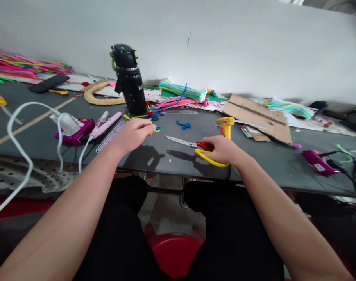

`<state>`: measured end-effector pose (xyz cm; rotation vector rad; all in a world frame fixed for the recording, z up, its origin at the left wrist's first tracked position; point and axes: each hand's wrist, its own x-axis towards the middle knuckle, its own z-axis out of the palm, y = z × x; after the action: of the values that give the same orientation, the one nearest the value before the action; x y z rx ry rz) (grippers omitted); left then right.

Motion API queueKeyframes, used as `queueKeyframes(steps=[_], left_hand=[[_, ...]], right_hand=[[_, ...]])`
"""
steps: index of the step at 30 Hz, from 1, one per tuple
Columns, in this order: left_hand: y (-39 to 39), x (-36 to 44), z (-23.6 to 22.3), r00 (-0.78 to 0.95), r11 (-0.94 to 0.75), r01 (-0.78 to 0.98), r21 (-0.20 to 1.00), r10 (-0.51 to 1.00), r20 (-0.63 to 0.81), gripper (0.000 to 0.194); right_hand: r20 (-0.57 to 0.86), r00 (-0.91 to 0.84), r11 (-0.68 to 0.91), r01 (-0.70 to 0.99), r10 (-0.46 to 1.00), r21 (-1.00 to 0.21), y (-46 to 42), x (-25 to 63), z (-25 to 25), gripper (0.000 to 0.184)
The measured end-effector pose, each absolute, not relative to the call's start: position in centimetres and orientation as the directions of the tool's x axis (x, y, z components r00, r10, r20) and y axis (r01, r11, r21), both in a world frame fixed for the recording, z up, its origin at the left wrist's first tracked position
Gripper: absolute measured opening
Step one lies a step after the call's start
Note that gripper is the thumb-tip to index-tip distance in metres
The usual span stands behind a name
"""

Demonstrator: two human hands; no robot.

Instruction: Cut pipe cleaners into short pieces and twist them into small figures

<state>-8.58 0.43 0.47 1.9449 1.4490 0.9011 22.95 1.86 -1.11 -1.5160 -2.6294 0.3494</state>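
My right hand [221, 148] is closed round the handles of a pair of scissors [192, 144], one loop red and the other yellow. Their blades point left over the grey table and look nearly together. My left hand [135, 134] is raised a little above the table, fingers pinched, with a small blue and yellow pipe cleaner piece [158, 128] at the fingertips. Between and beyond the hands lies a twisted blue pipe cleaner shape [184, 125]. A yellow glue gun [227, 124] stands just behind my right hand. Under my left wrist, a phone [111, 136] is partly covered.
A black bottle [132, 86] stands behind my left hand. Bundles of coloured pipe cleaners [182, 91] lie along the wall, beside cardboard [260, 115]. Purple power strips [78, 132] with cables sit at both sides. A pink stick-shaped device [106, 125] lies near the phone.
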Motion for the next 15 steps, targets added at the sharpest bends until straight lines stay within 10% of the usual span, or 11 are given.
queueKeyframes(steps=[10,15], left_hand=[[0.7,-8.6,0.2,0.122,-0.213,0.619,0.756,0.977,0.175,0.030],[0.8,-8.7,0.0,0.102,-0.213,0.627,0.749,0.976,0.192,0.031]], right_hand=[[-0.202,-0.430,0.427,0.902,0.880,-0.057,1.7,22.1,-1.4,0.058],[-0.241,-0.449,0.444,0.893,0.860,-0.078,1.1,22.6,-1.1,0.035]])
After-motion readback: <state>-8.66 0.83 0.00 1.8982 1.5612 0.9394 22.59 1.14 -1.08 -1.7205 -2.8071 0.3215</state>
